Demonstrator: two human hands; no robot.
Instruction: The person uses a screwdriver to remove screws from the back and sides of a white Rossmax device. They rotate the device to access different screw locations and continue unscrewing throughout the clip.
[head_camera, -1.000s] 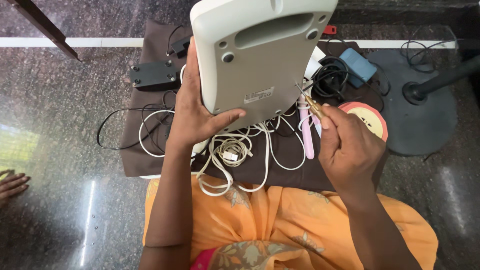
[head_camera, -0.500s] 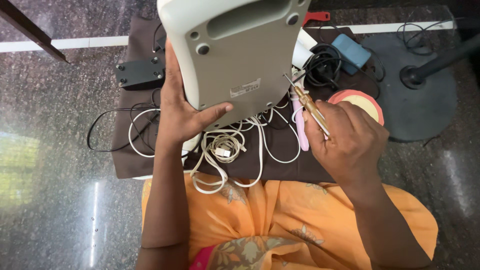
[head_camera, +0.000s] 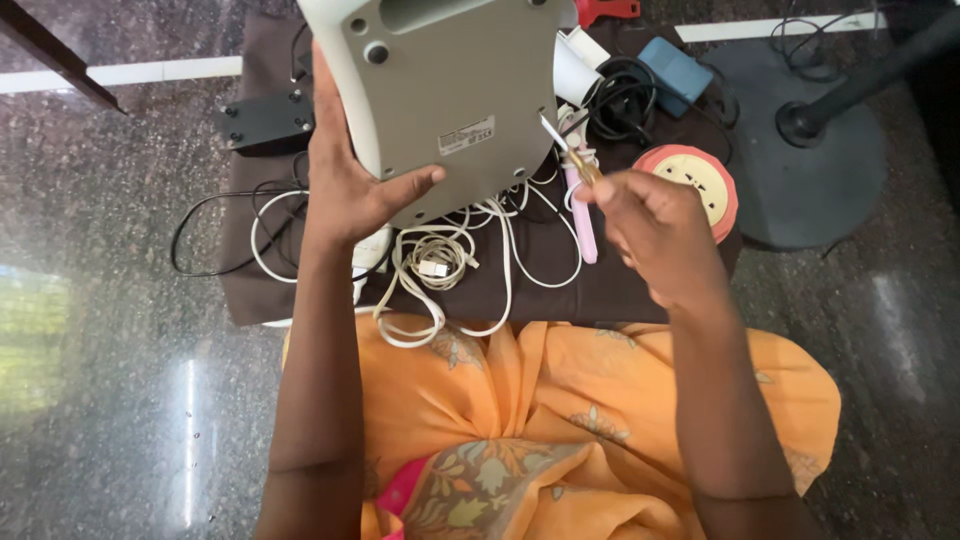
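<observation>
My left hand (head_camera: 350, 175) grips the left edge of a grey plastic device housing (head_camera: 460, 90), held up with its underside facing me. My right hand (head_camera: 650, 230) holds a small screwdriver (head_camera: 565, 150) with a yellowish handle. Its metal tip touches the lower right corner of the housing. A pink tool (head_camera: 583, 215) lies on the cloth just below the screwdriver.
A dark brown cloth (head_camera: 270, 290) on the stone floor carries tangled white cables (head_camera: 440, 260), black cables (head_camera: 620, 100), a black bracket (head_camera: 265, 120), a blue box (head_camera: 675, 70), a white roll (head_camera: 575, 70) and a round pink disc (head_camera: 695, 180). A black stand base (head_camera: 810, 150) sits at right.
The view has dropped, so the housing sits higher in frame. My right hand has moved the screwdriver tip up to the housing's lower right corner.
</observation>
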